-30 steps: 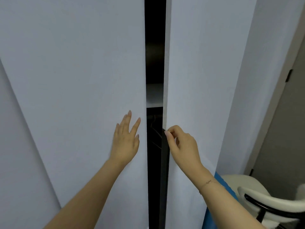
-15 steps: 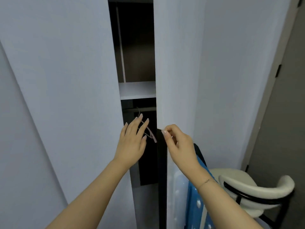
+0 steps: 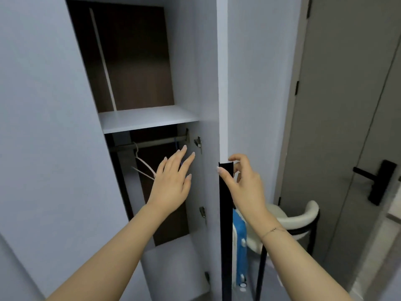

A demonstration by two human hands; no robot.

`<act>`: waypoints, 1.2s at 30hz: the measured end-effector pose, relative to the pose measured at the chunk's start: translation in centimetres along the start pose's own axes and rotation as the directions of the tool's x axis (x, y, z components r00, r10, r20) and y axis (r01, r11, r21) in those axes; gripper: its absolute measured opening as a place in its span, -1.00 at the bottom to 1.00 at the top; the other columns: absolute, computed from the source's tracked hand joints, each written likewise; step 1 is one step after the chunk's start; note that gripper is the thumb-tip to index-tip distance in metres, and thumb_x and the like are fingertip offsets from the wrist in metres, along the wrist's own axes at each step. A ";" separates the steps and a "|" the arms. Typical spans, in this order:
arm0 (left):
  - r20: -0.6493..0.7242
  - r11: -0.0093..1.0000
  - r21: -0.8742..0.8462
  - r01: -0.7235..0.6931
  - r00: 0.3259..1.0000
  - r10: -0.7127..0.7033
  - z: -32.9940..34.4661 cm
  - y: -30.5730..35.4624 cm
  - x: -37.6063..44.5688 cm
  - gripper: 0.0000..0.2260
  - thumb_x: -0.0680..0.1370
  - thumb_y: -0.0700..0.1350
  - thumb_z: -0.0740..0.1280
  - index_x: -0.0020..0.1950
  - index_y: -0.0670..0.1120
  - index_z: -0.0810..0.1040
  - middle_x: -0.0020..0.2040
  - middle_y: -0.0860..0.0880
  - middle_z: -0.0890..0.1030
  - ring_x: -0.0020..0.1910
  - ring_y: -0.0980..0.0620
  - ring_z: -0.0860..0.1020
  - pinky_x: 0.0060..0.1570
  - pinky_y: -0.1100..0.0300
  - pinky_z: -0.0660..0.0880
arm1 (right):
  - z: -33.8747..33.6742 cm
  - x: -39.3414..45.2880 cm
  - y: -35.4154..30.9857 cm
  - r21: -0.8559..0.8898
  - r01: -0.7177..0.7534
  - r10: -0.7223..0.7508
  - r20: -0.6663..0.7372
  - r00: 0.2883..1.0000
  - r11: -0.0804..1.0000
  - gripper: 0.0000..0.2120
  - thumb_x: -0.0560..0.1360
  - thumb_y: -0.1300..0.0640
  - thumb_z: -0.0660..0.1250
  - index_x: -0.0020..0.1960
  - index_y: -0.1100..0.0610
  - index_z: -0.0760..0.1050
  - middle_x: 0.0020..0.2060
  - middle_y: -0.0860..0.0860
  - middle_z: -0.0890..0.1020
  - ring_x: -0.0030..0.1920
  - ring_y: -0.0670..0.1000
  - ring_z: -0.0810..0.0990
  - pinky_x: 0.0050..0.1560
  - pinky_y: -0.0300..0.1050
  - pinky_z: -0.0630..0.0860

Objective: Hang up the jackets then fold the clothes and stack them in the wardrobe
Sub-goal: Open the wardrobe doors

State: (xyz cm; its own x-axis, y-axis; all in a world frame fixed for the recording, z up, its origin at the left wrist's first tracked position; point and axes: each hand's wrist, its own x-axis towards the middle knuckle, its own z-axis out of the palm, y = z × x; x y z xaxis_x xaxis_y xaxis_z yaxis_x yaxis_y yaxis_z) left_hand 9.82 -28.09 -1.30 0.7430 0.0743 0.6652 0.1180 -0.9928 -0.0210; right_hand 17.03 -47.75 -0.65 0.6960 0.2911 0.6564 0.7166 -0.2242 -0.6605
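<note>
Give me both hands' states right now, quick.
Left hand: open, fingers straight, holding nothing, in front of the open wardrobe.
Right hand: closed on the black handle strip at the right door's edge, thumb and fingers pinching it.

The wardrobe (image 3: 195, 61) stood with a pale shelf (image 3: 147, 118) across its upper part, bare on top. Beneath it ran a rail (image 3: 149, 143), from which a pale hanger (image 3: 143, 164) hung tilted; a blue one (image 3: 176, 146) showed further right.
</note>
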 end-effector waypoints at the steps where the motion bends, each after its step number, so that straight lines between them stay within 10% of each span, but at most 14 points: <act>1: 0.007 1.000 -0.003 -0.004 1.000 0.004 0.3 0.2 0.1 -0.50 0.64 -0.08 0.20 0.57 -0.04 0.18 0.59 -0.08 0.13 0.56 -0.04 0.12 0.51 -0.10 0.11 | -0.3 -0.1 0.3 -0.033 -0.007 0.007 -0.010 1.000 0.999 -0.65 0.53 -0.21 0.26 0.18 -0.02 0.35 -0.31 -0.11 0.48 -0.43 -0.12 0.38 -0.36 -0.20 0.32; 8: 0.051 1.000 -0.005 -0.006 0.999 0.006 2.1 0.0 -0.2 -0.48 0.62 -0.07 0.22 0.57 -0.06 0.19 0.58 -0.08 0.14 0.54 -0.05 0.15 0.51 -0.08 0.13 | 0.7 -2.3 0.3 -0.372 -0.041 -0.033 -0.190 0.981 0.927 -0.45 0.64 0.04 0.19 0.56 0.13 0.11 0.24 0.07 0.49 0.18 0.08 0.44 0.19 -0.01 0.40; 13: 0.044 0.999 -0.043 -0.011 0.999 0.013 2.5 -2.7 -0.2 -0.49 0.62 -0.07 0.23 0.56 -0.05 0.21 0.58 -0.08 0.14 0.55 -0.05 0.14 0.51 -0.09 0.11 | 2.9 -3.5 -0.1 -0.393 -0.146 0.075 -0.189 0.979 0.908 -0.21 0.60 0.05 0.23 0.58 0.11 -0.26 0.57 0.18 -0.15 0.56 0.17 -0.07 0.53 0.06 0.00; 19: 0.059 0.999 -0.046 0.028 0.998 -0.025 2.2 -8.4 0.0 -0.49 0.62 -0.05 0.22 0.56 -0.04 0.20 0.59 -0.07 0.11 0.56 -0.04 0.10 0.52 -0.09 0.10 | 9.3 -2.6 -3.3 -0.524 0.176 -0.181 0.041 0.983 0.833 -0.30 0.62 0.03 0.13 0.60 0.06 -0.22 0.59 0.07 -0.14 0.58 0.04 -0.18 0.56 0.07 -0.10; 36: -0.240 0.954 0.189 0.234 0.953 -0.186 -4.4 -28.4 6.3 -0.49 0.63 -0.05 0.18 0.57 -0.05 0.16 0.60 -0.13 0.04 0.58 -0.11 0.00 0.52 -0.18 0.00 | 29.1 16.4 -6.3 -0.553 0.502 -0.395 0.311 0.865 0.665 -0.41 0.65 -0.13 -0.11 0.60 0.07 -0.12 0.59 0.04 -0.10 0.58 0.04 -0.15 0.55 0.15 -0.03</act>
State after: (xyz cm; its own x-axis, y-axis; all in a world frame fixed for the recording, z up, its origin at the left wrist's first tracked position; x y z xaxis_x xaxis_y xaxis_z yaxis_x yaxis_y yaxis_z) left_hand 8.23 0.21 6.81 0.5278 0.2333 0.8167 0.4109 -0.9117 -0.0051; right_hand 22.65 -14.51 3.66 0.3048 0.6291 0.7151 0.8509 -0.5171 0.0923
